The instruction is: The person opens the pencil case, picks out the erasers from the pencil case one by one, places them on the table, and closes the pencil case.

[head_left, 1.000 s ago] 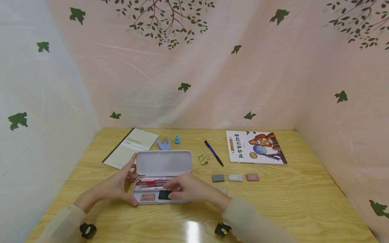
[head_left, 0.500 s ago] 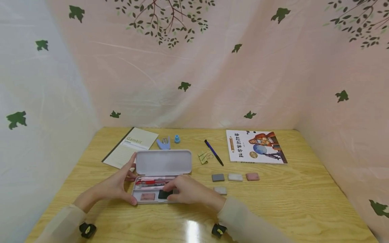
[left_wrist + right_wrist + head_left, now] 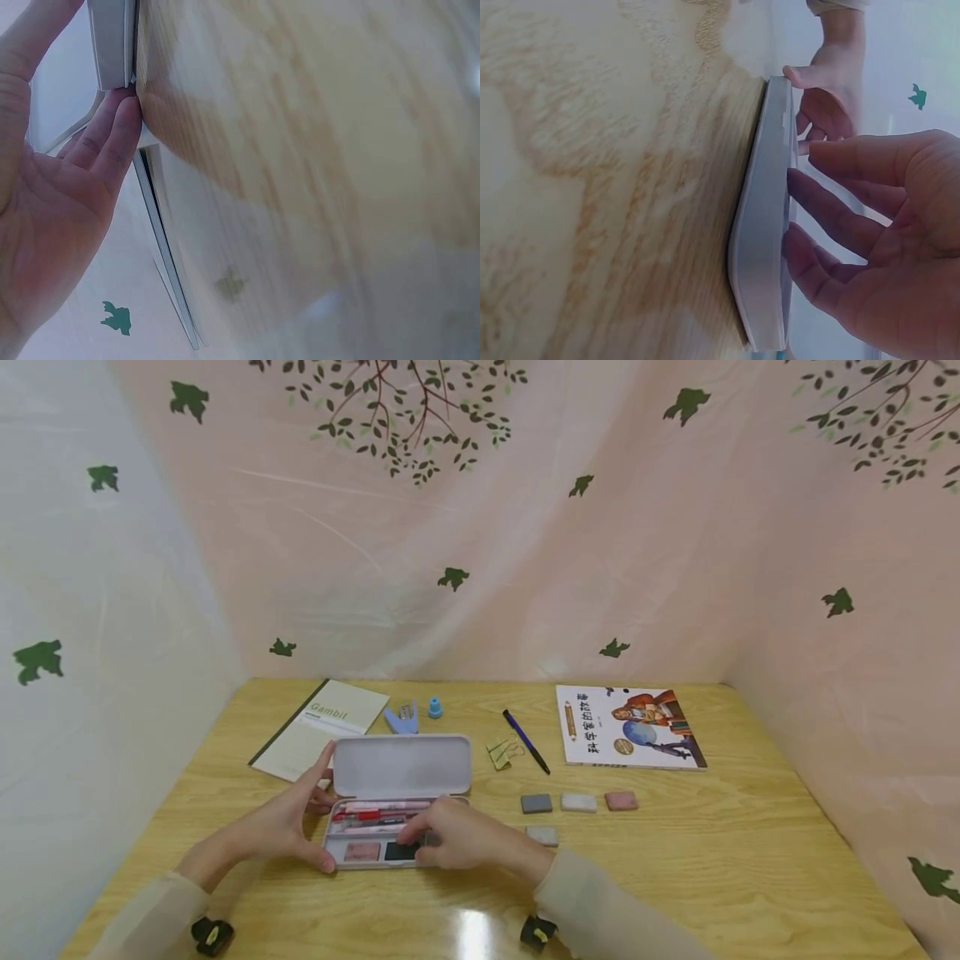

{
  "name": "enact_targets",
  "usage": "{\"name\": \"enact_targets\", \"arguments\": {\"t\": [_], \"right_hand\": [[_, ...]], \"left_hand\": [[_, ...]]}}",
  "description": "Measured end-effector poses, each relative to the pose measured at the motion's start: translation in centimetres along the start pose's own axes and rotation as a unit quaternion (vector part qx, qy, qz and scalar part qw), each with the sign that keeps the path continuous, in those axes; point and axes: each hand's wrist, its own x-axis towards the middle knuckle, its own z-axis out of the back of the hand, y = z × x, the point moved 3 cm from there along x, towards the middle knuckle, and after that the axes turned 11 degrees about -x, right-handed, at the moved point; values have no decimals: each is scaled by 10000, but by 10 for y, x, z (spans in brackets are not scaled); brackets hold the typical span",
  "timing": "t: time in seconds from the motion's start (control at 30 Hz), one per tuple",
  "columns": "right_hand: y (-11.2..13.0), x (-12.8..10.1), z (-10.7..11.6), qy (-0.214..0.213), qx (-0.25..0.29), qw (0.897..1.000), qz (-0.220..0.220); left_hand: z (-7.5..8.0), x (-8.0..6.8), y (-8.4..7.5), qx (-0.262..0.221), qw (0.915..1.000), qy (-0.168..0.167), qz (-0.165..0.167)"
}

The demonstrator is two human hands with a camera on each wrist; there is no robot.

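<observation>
Left hand (image 3: 287,824) spread against the pencil case (image 3: 401,765), I have the dark eraser (image 3: 394,852) in its front compartment (image 3: 338,845), long axis nine to three, toward nine o'clock from my nearer right hand (image 3: 459,837), whose bent fingers touch it, though whether they pinch I cannot tell.

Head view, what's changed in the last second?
The right hand has shifted slightly left, uncovering more of the pale gray block. The black block has settled level beside the pink block in the pencil case. The left hand still grips the case; book and pen stayed put.
</observation>
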Motion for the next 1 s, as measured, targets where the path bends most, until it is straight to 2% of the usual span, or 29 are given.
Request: {"name": "enact_targets", "arguments": {"t": [0.27,0.43,0.57,0.7,0.9,1.0], "right_hand": [[-2,-6,4,5,78,9998,-200],[0,-5,4,-53,-329,9994,-88],[1,-5,4,18,-599,9981,-167],[0,-6,3,63,-432,9989,-165],[-1,-4,-1,-124,-219,9997,-27],[1,-2,-3,-194,-170,9997,-27]], "left_hand": [[0,-1,-1,-4,10000,-7,-63],[0,-1,-1,-21,10000,31,-88],[-1,-1,0,-12,10000,37,-69],[-1,-1,1,24,10000,10,-53],[-1,-1,2,51,9999,-68,87],[-1,0,2,52,10000,-38,31]]}}
